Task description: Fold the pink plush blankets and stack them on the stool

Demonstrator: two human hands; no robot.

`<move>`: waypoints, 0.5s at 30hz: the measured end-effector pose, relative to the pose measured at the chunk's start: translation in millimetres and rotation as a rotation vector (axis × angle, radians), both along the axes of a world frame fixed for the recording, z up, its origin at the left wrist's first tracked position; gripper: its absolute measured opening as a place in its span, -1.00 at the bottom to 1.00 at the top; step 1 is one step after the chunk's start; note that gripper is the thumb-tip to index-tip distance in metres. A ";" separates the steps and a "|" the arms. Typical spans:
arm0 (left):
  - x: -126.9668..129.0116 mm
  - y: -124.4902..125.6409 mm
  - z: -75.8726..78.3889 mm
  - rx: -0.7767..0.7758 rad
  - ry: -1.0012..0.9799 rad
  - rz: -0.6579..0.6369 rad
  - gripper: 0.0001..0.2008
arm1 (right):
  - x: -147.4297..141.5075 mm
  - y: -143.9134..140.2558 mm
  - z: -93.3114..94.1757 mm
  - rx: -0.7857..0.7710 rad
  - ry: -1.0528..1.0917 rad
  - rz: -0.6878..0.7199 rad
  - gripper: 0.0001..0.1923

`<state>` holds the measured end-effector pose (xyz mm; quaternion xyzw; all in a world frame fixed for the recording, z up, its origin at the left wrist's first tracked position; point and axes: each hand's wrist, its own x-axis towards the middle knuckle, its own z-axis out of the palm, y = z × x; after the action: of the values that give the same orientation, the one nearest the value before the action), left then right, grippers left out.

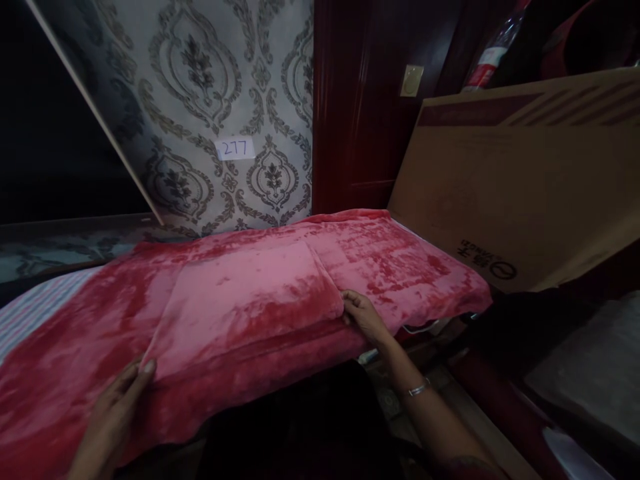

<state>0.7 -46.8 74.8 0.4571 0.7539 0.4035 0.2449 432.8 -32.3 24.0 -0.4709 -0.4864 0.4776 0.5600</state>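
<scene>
A folded pink plush cloth [250, 293] lies flat on a larger red-pink plush blanket [400, 260], which is draped over a long board or table. At the cloth's near left corner, my left hand [123, 393] pinches the edge with the thumb on top and the fingers partly hidden beneath. The near right corner is pinched between the thumb and fingers of my right hand [361, 315]. A silver bracelet [419, 387] circles my right wrist.
A striped cloth [45, 300] shows under the blanket on the left, below a dark screen-like panel [60, 133]. Patterned wallpaper [200, 87] bears a paper label reading 277 [235, 148]. A large cardboard box [525, 180] stands right, with a bottle [493, 57] behind it.
</scene>
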 end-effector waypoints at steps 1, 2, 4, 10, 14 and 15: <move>-1.7 0.9 -1.4 -0.034 -0.039 0.012 -0.30 | 0.4 -0.6 -1.5 0.001 -0.002 -0.007 -0.61; -4.0 2.1 -3.2 -0.058 -0.079 0.024 -0.29 | 0.9 -1.4 -3.0 0.003 -0.007 -0.015 -0.60; -9.4 5.0 -8.1 -0.057 -0.144 0.035 -0.28 | 2.3 -3.5 -5.2 0.011 -0.015 -0.024 -0.56; -22.0 11.7 -25.4 0.037 -0.206 0.024 -0.40 | 2.2 -6.5 -7.9 0.039 -0.017 0.023 -0.53; -27.8 14.9 -34.5 0.088 -0.227 0.042 -0.41 | 0.7 -3.7 -11.3 0.062 -0.014 -0.048 -0.58; -29.8 15.7 -36.6 0.088 -0.217 0.040 -0.40 | 0.9 -3.7 -12.4 0.060 -0.010 -0.058 -0.58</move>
<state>-29.1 -31.1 38.2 0.4057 0.7135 0.4882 0.2967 433.8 -36.0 11.6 -0.4700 -0.4894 0.4441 0.5851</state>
